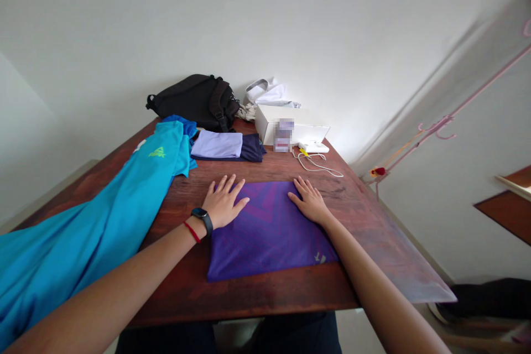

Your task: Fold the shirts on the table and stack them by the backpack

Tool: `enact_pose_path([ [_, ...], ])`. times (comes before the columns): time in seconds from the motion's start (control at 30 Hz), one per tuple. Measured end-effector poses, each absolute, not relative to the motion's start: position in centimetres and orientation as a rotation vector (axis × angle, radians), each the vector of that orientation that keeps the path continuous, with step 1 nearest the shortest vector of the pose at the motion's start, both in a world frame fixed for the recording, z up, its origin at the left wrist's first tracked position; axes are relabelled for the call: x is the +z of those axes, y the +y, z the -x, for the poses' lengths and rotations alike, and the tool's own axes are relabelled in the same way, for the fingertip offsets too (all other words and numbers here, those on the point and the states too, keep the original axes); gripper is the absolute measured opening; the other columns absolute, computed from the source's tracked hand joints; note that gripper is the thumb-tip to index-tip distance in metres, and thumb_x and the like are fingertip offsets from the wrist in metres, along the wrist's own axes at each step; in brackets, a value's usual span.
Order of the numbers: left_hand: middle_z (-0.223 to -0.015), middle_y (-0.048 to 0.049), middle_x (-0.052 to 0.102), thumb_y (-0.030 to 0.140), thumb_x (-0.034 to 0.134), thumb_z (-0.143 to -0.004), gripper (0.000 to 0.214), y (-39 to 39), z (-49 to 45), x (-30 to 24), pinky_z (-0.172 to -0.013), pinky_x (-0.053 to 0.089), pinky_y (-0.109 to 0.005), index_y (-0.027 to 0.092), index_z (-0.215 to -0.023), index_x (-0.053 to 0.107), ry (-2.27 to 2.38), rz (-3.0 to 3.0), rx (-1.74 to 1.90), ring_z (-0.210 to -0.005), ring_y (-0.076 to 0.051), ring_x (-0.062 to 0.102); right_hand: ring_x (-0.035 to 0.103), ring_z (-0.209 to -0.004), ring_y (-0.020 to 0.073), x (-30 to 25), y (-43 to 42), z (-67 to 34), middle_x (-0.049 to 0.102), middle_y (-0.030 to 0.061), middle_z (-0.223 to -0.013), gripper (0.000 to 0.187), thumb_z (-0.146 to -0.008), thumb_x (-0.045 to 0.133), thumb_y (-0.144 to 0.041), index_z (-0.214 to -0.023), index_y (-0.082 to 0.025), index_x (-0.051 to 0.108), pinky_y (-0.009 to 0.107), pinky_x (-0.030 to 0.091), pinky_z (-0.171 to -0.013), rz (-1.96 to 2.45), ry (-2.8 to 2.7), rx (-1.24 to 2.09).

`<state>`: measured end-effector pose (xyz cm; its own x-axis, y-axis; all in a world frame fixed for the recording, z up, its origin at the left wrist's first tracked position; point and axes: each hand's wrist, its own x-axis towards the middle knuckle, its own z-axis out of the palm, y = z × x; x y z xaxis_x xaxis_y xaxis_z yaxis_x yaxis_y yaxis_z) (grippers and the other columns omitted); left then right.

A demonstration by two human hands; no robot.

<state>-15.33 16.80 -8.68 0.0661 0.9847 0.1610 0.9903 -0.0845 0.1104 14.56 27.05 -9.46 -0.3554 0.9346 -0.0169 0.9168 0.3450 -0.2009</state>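
While our left hand (224,202) lies spread flat on the far left corner of the purple cloth (269,243), gripping nothing | our right hand (309,200) rests likewise at its far right corner | most of it lies between them and toward us on the bench (373,227) | both equally near; long axis unclear

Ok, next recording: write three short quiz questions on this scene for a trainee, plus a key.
1. What do the left hand and right hand rest on? A) a black fabric backpack; B) a folded purple fabric garment; C) a white cardboard box.
2. True or false: a black-strapped watch is on the left wrist.
3. What colour is the folded cloth lying on the folded dark navy cloth?
Key: 1. B; 2. true; 3. lavender.
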Motion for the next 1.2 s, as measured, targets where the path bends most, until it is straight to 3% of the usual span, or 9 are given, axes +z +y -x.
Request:
enact_pose_path([
  [1.2, -0.163, -0.0104, 0.03, 0.058, 0.036, -0.1, 0.064, 16.72, 15.3, -8.66, -0.117, 0.023, -0.058, 0.025, -0.155, 0.036, -2.114, 2.278, -0.316, -0.15, -0.034, 0.026, 0.013, -0.154, 0.0283, -9.66, 27.21, -14.7, 0.017, 0.0016, -0.167, 0.071, -0.1, 0.03, -0.064, -0.16, -0.026, 0.025, 0.053, 0.02, -0.122, 1.727, -2.506, 0.263],
])
